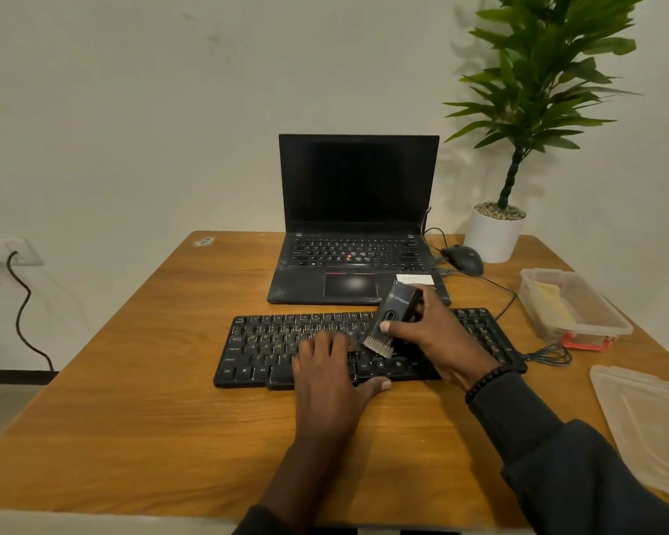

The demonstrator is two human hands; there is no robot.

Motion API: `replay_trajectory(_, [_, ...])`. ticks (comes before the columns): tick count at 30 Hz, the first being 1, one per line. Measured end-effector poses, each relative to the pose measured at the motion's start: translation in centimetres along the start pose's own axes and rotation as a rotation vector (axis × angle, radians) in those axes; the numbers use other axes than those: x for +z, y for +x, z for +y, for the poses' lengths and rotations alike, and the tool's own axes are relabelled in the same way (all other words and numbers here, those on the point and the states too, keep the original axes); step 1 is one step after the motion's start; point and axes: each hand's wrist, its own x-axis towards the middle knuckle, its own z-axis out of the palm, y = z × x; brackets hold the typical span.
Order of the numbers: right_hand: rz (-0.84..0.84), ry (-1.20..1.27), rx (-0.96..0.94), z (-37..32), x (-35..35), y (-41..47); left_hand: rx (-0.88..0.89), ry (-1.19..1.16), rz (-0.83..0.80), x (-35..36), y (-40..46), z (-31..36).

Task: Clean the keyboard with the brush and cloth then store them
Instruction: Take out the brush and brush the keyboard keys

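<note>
On the bench, my left hand presses flat to steady the keyboard; my right hand grips the brush, bristles down on mid keys. Cloth sits in tub, right.

- keyboard: black, pale legends
- brush: black body, grey-white bristles
- laptop: black, red trackpoint dot
- bench: orange-brown wood grain
- plant pot: white; leaves green
- container: clear, yellow cloth inside
</note>
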Motion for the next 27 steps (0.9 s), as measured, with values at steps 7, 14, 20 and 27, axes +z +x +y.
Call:
replay_trajectory(7, [-0.05, 0.027, 0.01, 1.1, -0.6, 0.1, -0.008, 0.008, -0.004, 0.1, 0.1, 0.0])
replay_trajectory(14, [-0.131, -0.165, 0.023, 0.8, -0.8, 0.2, 0.002, -0.006, 0.02, 0.1, 0.0, -0.1])
replay_trajectory(20, [-0.082, -0.372, -0.042, 0.8, -1.0, 0.5, -0.002, -0.03, -0.01, -0.2, 0.0, 0.0])
replay_trajectory(27, [-0.025, -0.29, -0.124, 0.3, 0.1, 0.4, 0.064, 0.033, -0.033, -1.8, -0.2, -2.8])
